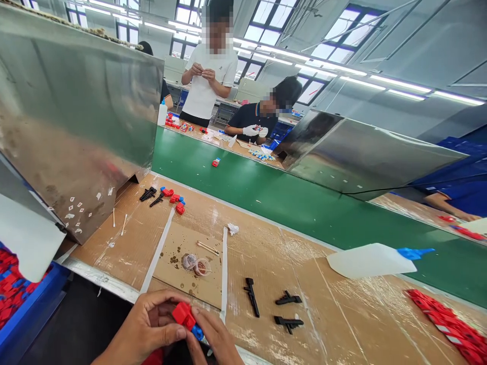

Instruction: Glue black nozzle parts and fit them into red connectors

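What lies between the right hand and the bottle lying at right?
Three black parts lie between the right hand and the bottle; the head view shows them.

Bare hands (pixel 146 324), seemingly short nails (pixel 180 333)

Tall windows (pixel 279 15) lined a wall (pixel 314 28), seemingly grey.
Strip lights (pixel 401 84) glowed; a green belt (pixel 243 195) bordered the tabletop's (pixel 274 253) far edge.
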A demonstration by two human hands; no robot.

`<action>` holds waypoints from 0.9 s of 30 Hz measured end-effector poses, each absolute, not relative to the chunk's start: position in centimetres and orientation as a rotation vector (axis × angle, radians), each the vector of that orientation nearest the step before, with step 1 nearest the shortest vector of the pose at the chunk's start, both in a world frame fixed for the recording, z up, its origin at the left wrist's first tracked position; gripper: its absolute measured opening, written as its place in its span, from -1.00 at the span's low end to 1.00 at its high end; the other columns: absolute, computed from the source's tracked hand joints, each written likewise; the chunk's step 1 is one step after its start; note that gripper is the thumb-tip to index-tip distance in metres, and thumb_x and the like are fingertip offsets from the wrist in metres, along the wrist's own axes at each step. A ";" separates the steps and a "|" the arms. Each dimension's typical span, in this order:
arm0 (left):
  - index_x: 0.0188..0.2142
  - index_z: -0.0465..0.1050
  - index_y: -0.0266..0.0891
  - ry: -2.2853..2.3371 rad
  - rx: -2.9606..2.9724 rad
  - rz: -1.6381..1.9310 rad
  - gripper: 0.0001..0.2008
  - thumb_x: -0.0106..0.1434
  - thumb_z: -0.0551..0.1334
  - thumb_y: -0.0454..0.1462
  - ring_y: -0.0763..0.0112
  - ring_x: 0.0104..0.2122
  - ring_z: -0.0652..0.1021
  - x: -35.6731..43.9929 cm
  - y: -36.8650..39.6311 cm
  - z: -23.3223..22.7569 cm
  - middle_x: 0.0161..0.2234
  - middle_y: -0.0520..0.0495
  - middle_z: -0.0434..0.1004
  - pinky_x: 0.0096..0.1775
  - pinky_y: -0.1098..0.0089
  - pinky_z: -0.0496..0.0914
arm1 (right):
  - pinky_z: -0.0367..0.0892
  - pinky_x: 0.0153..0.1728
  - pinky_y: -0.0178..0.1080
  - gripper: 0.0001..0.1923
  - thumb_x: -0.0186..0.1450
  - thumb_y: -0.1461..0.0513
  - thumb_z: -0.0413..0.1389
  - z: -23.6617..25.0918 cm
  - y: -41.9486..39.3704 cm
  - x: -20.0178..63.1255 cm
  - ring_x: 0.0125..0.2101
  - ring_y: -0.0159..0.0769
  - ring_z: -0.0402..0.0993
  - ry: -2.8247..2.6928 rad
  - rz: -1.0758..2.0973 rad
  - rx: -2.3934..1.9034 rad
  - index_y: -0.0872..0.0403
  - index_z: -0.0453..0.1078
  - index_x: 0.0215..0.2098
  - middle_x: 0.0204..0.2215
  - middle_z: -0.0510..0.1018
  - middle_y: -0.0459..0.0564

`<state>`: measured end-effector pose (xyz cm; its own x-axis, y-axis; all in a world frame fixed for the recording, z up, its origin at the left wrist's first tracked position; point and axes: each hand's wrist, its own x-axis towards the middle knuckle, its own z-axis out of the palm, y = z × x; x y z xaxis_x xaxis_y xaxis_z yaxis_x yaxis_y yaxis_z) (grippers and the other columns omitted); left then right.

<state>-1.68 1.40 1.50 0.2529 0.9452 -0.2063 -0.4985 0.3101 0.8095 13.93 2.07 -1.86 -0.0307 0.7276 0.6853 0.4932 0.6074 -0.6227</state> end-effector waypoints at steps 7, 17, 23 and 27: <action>-0.05 0.51 -0.07 1.412 1.110 1.176 -0.66 0.18 0.37 -0.11 0.21 -0.05 0.57 -6.4 2.1 1.0 -0.06 -0.05 0.61 0.04 0.25 0.40 | 0.48 -0.39 -0.16 -0.65 0.28 0.07 0.18 -2.9 3.4 17.4 -0.39 -0.19 0.59 -1.670 0.072 -1.277 -0.23 0.45 0.05 -0.23 0.65 -0.04; -0.03 0.44 -0.17 2.089 2.036 1.202 -0.72 0.30 0.26 -0.15 0.14 0.05 0.42 -13.8 5.4 -2.4 -0.05 -0.14 0.52 0.10 0.10 0.33 | 0.45 -0.34 -0.07 -0.44 0.05 -0.30 0.08 -5.9 6.2 27.9 -0.37 -0.09 0.60 -1.532 0.206 -1.945 -0.13 0.54 -0.27 -0.30 0.63 0.06; 0.09 0.35 -0.14 2.000 1.998 1.373 -0.61 0.29 0.28 -0.18 0.18 0.09 0.41 -10.2 3.5 -0.3 0.05 -0.14 0.42 0.20 0.13 0.21 | 0.43 -0.21 -0.01 -0.29 0.18 -0.32 -0.12 -3.7 6.4 26.5 -0.36 -0.06 0.55 -1.487 0.299 -2.020 0.04 0.53 -0.29 -0.33 0.60 0.12; 0.05 0.35 -0.08 1.687 1.918 1.320 -0.67 0.30 0.26 -0.28 0.36 -0.06 0.49 -6.0 2.0 0.3 -0.06 -0.04 0.47 0.04 0.40 0.34 | 0.44 -0.14 0.01 -0.21 0.09 -0.36 -0.04 -3.2 6.3 26.6 -0.29 -0.02 0.56 -1.351 0.438 -1.996 0.12 0.54 -0.26 -0.27 0.63 0.18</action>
<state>-5.97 2.01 0.30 -0.0903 0.8900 0.4470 0.6479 -0.2884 0.7050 26.59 6.27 -3.23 0.4053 0.9093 0.0943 0.6812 -0.2316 -0.6945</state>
